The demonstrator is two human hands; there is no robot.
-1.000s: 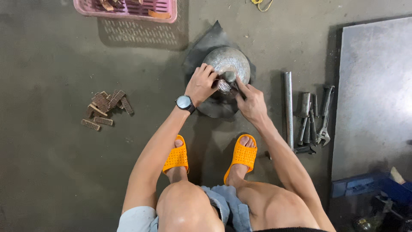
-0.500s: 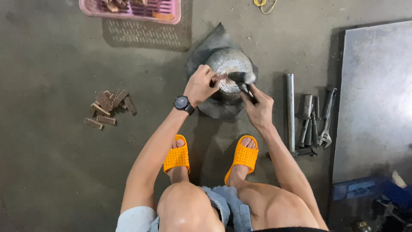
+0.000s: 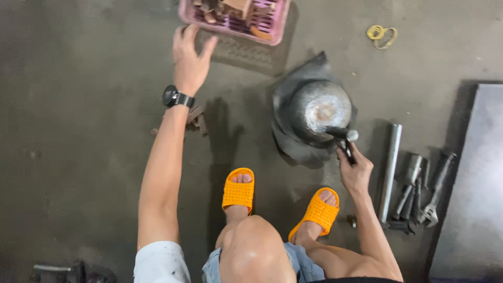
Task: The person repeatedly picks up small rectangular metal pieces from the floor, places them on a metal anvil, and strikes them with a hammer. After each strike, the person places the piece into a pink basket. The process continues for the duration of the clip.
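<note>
— What's the floor (image 3: 78, 131) like?
— Dull grey concrete, stained. A pink slatted basket (image 3: 233, 18) is cut off at the top edge.
— And the hands?
— The left hand (image 3: 189, 57) hangs released, fingers spread, just below the basket. The right hand (image 3: 355, 170) grasps a hammer (image 3: 346, 140) beside the round metal block (image 3: 320, 111) on black rubber.

Workshop floor — stained concrete (image 3: 78, 131); wrenches (image 3: 419, 194); steel pipe (image 3: 390, 170); metal sheet (image 3: 471, 183)
</note>
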